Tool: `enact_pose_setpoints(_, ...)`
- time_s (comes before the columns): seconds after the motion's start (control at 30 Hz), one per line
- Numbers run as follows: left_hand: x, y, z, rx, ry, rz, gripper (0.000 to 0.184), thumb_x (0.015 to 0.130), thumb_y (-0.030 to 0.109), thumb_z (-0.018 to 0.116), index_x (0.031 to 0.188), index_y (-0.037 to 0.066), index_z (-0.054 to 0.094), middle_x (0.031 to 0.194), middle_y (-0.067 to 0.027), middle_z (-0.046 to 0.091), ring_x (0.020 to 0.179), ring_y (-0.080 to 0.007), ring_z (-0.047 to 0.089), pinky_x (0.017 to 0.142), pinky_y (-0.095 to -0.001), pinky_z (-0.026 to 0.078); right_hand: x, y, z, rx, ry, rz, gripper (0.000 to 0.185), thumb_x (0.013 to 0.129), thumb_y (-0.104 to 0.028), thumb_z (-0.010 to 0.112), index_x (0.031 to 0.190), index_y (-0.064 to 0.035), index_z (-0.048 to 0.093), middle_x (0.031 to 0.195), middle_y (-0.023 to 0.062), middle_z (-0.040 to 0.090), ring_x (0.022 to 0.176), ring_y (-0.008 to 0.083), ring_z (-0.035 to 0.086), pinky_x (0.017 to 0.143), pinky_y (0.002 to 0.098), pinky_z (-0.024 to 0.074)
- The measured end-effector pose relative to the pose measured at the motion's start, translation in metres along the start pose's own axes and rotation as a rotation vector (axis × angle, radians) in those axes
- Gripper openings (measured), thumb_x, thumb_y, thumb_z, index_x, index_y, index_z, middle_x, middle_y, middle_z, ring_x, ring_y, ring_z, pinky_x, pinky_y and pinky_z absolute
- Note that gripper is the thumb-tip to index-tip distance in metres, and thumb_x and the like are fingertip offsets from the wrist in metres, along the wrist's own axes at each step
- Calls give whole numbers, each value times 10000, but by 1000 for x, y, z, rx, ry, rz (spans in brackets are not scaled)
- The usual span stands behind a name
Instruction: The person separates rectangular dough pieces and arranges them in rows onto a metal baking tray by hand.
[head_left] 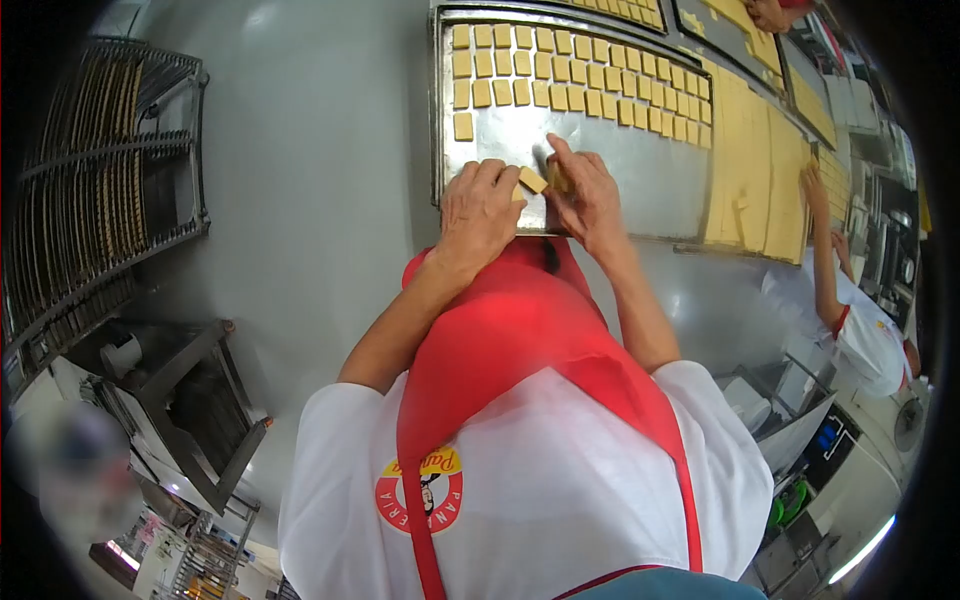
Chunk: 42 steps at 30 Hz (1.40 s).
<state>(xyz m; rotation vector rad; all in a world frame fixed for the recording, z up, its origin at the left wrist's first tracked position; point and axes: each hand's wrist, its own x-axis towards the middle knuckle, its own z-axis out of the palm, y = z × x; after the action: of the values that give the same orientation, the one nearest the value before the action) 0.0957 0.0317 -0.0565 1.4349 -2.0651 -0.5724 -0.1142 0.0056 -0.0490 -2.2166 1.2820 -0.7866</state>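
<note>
Small rectangular pieces of yellow dough (542, 67) lie in rows on a metal baking tray (620, 170), with a single piece (463, 127) starting a fourth row at the left. Over the tray's near edge, my left hand (480, 212) has its fingers curled around a dough piece (518, 194), mostly hidden by them. My right hand (590, 195) pinches another dough piece (558, 179), its index finger pointing forward. Between the two hands sits a tilted dough piece (532, 180), touching the fingertips.
Right of the tray spreads a flat yellow dough sheet (750, 180) with cut lines. A co-worker's arm (822, 235) reaches onto it, and another person's hand (770, 14) is at the far top. Racks of trays (110, 150) stand at the left.
</note>
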Motion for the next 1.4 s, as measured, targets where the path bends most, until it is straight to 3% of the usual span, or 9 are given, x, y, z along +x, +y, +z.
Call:
enact_pose_setpoints(0.27, 21, 18, -12, -87, 211, -97, 598, 809, 323, 884, 1265, -9, 685, 1174, -164, 713, 1064, -319, 671, 888, -439, 553, 24, -15, -21, -8, 59, -96, 877, 709, 61, 710, 1545, -77, 482, 1003, 132, 617, 960, 383, 559, 867, 459, 500)
enact_pose_setpoints(0.33, 34, 25, -13, -587, 121, -374, 500, 888, 221, 837, 1288, -31, 675, 1091, -151, 753, 952, -228, 724, 794, -362, 585, 34, -25, -19, 14, 53, -142, 876, 710, 56, 713, 1545, -82, 486, 1047, 137, 628, 977, 388, 563, 886, 459, 503)
enact_pose_setpoints(0.47, 49, 15, -7, -969, 83, -469, 372, 933, -5, 732, 1293, -65, 658, 964, -68, 749, 829, -91, 691, 729, -246, 575, 43, -40, -14, 15, 141, -161, 781, 747, 20, 749, 1494, -101, 553, 1226, 135, 644, 1098, 390, 576, 968, 456, 505)
enact_pose_setpoints(0.57, 48, 5, -6, -1151, 125, -573, 357, 927, -26, 734, 1272, -79, 657, 975, -93, 745, 841, -94, 691, 730, -230, 577, 37, -28, -8, -23, 272, -69, 648, 813, -9, 798, 1431, -100, 628, 1250, 120, 674, 1105, 293, 635, 919, 385, 548)
enact_pose_setpoints(0.67, 43, 3, -7, -1178, 127, -581, 356, 927, -26, 749, 1263, -89, 650, 995, -111, 743, 854, -109, 701, 747, -225, 582, 32, -2, -4, 526, 37, 425, 396, 895, -73, 811, 1273, 0, 719, 1092, 90, 729, 961, 161, 680, 775, 293, 570)
enact_pose_setpoints(0.77, 42, 5, -5, -1201, 124, -565, 368, 930, -21, 752, 1273, -92, 641, 1036, -121, 741, 892, -121, 707, 783, -238, 596, 36, 1, -4, 826, 3, 614, 363, 913, -67, 798, 1248, 50, 720, 1030, 99, 749, 880, 146, 684, 740, 285, 572)
enact_pose_setpoints(1.0, 44, -4, -6, -1398, 158, -594, 363, 941, -35, 730, 1286, -96, 633, 1101, -147, 728, 948, -146, 708, 834, -270, 616, 43, -4, 1, 946, 45, 661, 329, 976, -114, 745, 1253, 62, 715, 1072, 126, 756, 903, 166, 719, 823, 323, 630)
enact_pose_setpoints(1.23, 45, -6, -3, -1199, 168, -563, 364, 958, -14, 718, 1299, -99, 624, 1099, -146, 729, 948, -149, 710, 840, -271, 614, 46, 0, 2, 806, -24, 640, 340, 959, -66, 747, 1266, 74, 701, 1115, 142, 755, 934, 182, 728, 833, 330, 638)
enact_pose_setpoints(1.4, 48, -6, -11, -1448, 185, -621, 316, 969, 7, 717, 1269, -61, 647, 1048, -124, 728, 916, -145, 713, 806, -267, 609, 47, 6, 5, 1153, 33, 737, 351, 923, 9, 756, 1259, 89, 693, 1131, 146, 755, 959, 187, 732, 876, 324, 616)
